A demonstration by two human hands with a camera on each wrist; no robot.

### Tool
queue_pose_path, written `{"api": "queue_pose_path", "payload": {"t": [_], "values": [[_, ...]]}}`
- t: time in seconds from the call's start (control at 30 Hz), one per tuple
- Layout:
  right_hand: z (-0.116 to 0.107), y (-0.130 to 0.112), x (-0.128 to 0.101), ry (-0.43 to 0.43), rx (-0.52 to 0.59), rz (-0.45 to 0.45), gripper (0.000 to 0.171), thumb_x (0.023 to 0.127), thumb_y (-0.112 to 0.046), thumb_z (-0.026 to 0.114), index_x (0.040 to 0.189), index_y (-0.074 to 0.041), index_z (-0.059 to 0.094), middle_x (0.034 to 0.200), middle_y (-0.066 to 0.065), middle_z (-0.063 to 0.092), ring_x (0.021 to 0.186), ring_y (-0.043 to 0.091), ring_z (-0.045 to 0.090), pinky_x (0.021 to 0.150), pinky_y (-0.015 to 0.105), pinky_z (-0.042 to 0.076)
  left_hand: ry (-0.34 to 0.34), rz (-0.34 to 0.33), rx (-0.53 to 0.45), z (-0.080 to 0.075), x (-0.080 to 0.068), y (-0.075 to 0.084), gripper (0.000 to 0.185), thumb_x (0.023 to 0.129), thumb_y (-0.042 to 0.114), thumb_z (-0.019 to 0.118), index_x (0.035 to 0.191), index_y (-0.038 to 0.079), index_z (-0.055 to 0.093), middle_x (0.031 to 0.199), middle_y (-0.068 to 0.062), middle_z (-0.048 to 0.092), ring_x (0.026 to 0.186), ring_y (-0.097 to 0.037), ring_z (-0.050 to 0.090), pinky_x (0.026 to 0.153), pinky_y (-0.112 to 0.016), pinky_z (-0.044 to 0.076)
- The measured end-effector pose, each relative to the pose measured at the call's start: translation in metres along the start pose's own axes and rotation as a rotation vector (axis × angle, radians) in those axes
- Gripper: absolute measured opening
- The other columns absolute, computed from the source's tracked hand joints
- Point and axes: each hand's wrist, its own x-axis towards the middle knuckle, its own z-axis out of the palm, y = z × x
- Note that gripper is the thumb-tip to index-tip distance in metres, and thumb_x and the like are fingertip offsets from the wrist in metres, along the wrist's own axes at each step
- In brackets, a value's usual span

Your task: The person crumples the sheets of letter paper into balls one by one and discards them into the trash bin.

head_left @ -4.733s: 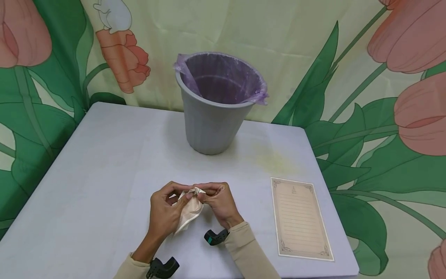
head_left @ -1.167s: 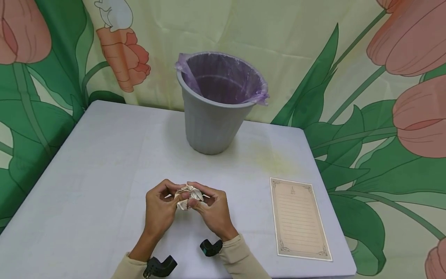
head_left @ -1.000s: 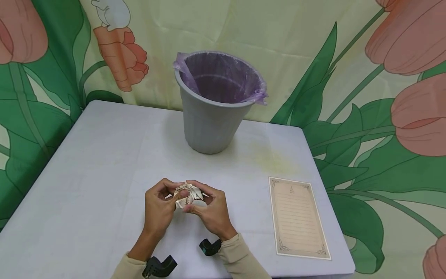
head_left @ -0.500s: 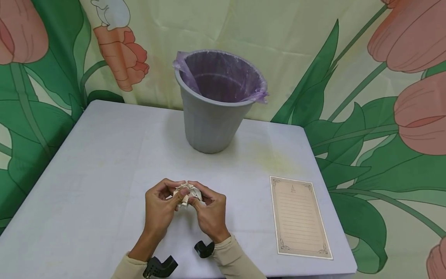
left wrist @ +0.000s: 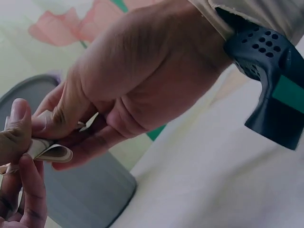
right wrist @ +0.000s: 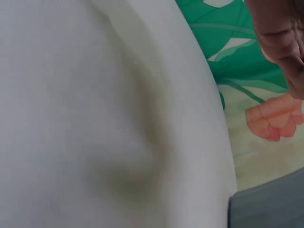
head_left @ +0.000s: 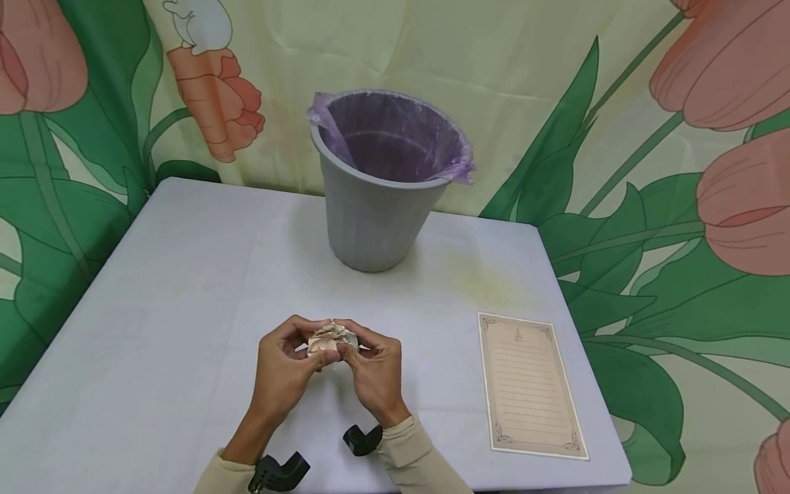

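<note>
Paper wad (head_left: pixel 331 337): a crumpled cream sheet, compacted into a small ball, held just above the near middle of the table (head_left: pixel 185 274) between both hands.
Left hand (head_left: pixel 285 367): fingers curl round the left side of the wad, thumb pressing on top; this keeps the folds from springing open.
Right hand (head_left: pixel 370 370): fingers curl round the right side, fingertips pinching the wad against the left thumb (the left wrist view shows a folded edge (left wrist: pixel 50 152) caught between the digits).
Bin (head_left: pixel 382 206): grey, lined with a purple bag (head_left: pixel 395 137), upright at the far middle of the table, mouth open, well apart from the hands.
Flat sheet (head_left: pixel 531 384): lined notepaper lying on the near right of the table, untouched.
Backdrop (head_left: pixel 679 171): tulip-print cloth behind the table.
</note>
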Motion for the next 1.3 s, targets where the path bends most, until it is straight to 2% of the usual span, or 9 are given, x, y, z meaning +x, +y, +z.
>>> {"api": "queue_pose_path", "payload": {"t": [0.17,0.33,0.47,0.57,0.67,0.77,1.0,1.2,1.3], "values": [[-0.005,-0.003,0.001,-0.139,0.01,0.024,0.034,0.101,-0.01,0.07,0.134,-0.004,0.073,0.13,0.017,0.075,0.108,0.014,0.076,0.086,0.029,0.065,0.061,-0.045,0.001,-0.002,0.0,-0.002,0.032,0.082,-0.006,0.087,0.111,-0.003,0.073,0.106,-0.001,0.074,0.078,-0.012,0.067,0.056,-0.025,0.057],[-0.021,0.001,0.006,-0.366,0.077,0.032,0.044,0.106,-0.017,0.063,0.148,-0.003,0.061,0.148,0.019,0.064,0.128,0.017,0.069,0.099,0.035,0.062,0.067,-0.088,-0.055,-0.005,0.0,-0.002,0.026,0.086,-0.005,0.084,0.11,-0.006,0.073,0.102,0.001,0.076,0.074,-0.009,0.065,0.053,-0.022,0.053],[-0.041,0.006,0.014,-0.545,0.158,0.068,0.054,0.106,-0.03,0.062,0.153,-0.004,0.056,0.156,0.02,0.057,0.134,0.019,0.066,0.106,0.037,0.058,-0.004,-0.143,-0.147,-0.01,0.0,-0.002,0.023,0.089,-0.003,0.081,0.11,-0.004,0.071,0.102,0.002,0.076,0.073,-0.007,0.061,0.054,-0.02,0.05],[-0.052,0.01,0.02,-0.597,0.171,0.087,0.065,0.099,-0.043,0.065,0.149,-0.001,0.06,0.151,0.022,0.06,0.131,0.017,0.068,0.105,0.031,0.058,-0.099,-0.18,-0.204,-0.012,0.0,-0.004,0.019,0.092,-0.001,0.08,0.108,0.003,0.071,0.102,0.002,0.075,0.073,-0.007,0.06,0.055,-0.02,0.05],[-0.055,0.014,0.024,-0.576,0.172,0.061,0.07,0.092,-0.046,0.072,0.14,0.004,0.065,0.14,0.027,0.066,0.125,0.017,0.072,0.098,0.028,0.06,-0.165,-0.203,-0.233,-0.011,0.0,-0.005,0.018,0.092,0.0,0.08,0.106,0.009,0.072,0.102,0.001,0.074,0.075,-0.007,0.06,0.055,-0.02,0.049],[-0.051,0.017,0.025,-0.516,0.193,0.005,0.069,0.088,-0.041,0.078,0.133,0.011,0.067,0.132,0.031,0.069,0.117,0.017,0.075,0.094,0.029,0.062,-0.182,-0.202,-0.236,-0.008,0.0,-0.005,0.018,0.092,0.001,0.08,0.105,0.01,0.07,0.103,0.002,0.074,0.075,-0.007,0.06,0.056,-0.02,0.049],[-0.033,0.018,0.014,-0.305,0.169,-0.07,0.049,0.092,-0.024,0.08,0.125,0.011,0.072,0.117,0.033,0.075,0.107,0.015,0.078,0.088,0.033,0.065,-0.103,-0.127,-0.152,-0.003,0.001,-0.003,0.023,0.091,0.0,0.081,0.107,-0.006,0.066,0.104,0.0,0.076,0.073,-0.007,0.061,0.053,-0.02,0.05],[-0.023,0.018,0.007,-0.172,0.106,-0.174,0.033,0.097,-0.01,0.074,0.121,0.013,0.074,0.112,0.034,0.075,0.104,0.011,0.078,0.085,0.032,0.066,-0.006,-0.122,-0.155,0.007,-0.001,-0.003,0.023,0.088,-0.006,0.082,0.106,-0.008,0.067,0.099,0.001,0.078,0.068,-0.007,0.061,0.05,-0.02,0.049],[-0.021,0.019,0.006,-0.125,0.095,-0.199,0.03,0.096,-0.003,0.073,0.12,0.015,0.073,0.113,0.035,0.074,0.105,0.011,0.078,0.084,0.031,0.065,0.016,-0.087,-0.109,0.011,-0.001,-0.003,0.024,0.086,-0.005,0.084,0.106,-0.005,0.07,0.101,-0.002,0.078,0.067,-0.008,0.063,0.049,-0.022,0.051]]}}
